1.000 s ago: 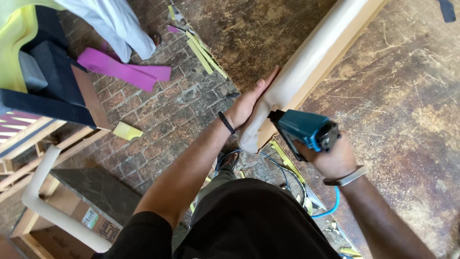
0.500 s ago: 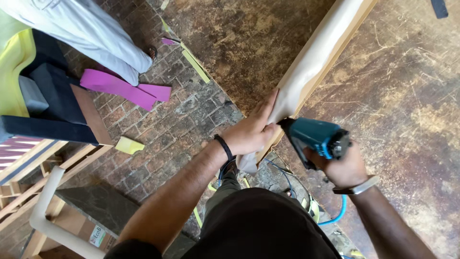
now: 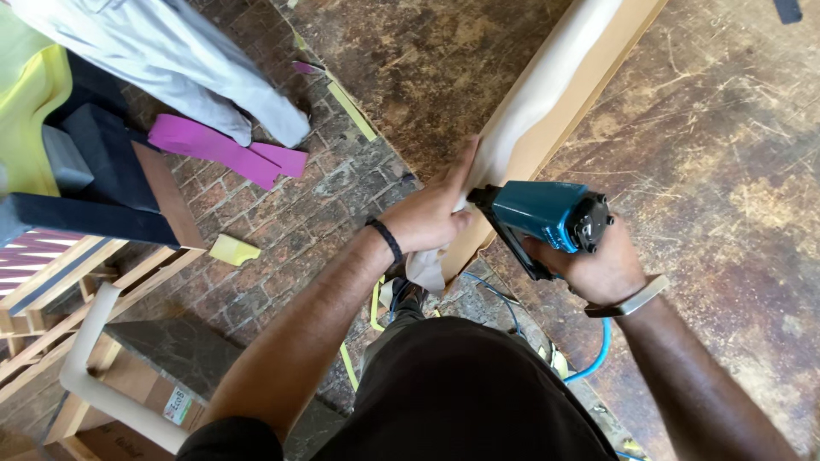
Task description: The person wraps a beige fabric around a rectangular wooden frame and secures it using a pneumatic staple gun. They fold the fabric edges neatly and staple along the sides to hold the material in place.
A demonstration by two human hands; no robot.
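teal pneumatic stapler [image 3: 547, 215] sitting near the middle of the view, nose pressed up against the lower end of a long wooden board [image 3: 559, 128] wrapped in cream fabric [image 3: 534, 102]. board running diagonally from the centre up to the top right edge, lying over a worn, scratched brown worktop [image 3: 726, 171]. right hand [image 3: 594, 260] wrapped around the stapler's grip from below, fingers closed tight on it, silver bracelet [image 3: 628, 297] on the wrist. blue air hose [image 3: 598, 354] curling down from under that hand. left hand [image 3: 431, 218] just beside the stapler's nose, fingers curled shut, pinching the fabric against the board's edge, loose end of fabric hanging below the palm; black wristband [image 3: 389, 241] on that wrist. black shirt [image 3: 470, 393] filling the bottom of the frame. further out, brick floor [image 3: 290, 222] on the left with a magenta foam offcut [image 3: 226, 149], a small yellow foam scrap [image 3: 232, 250] and a yellow-green strip [image 3: 352, 111] lying on it. another person's leg in light grey trousers [image 3: 196, 68] at top left, well apart from both hands. yellow foam piece [image 3: 30, 102] and dark upholstered panels [image 3: 94, 188] at the left edge, wooden frame parts [image 3: 77, 282] below those.
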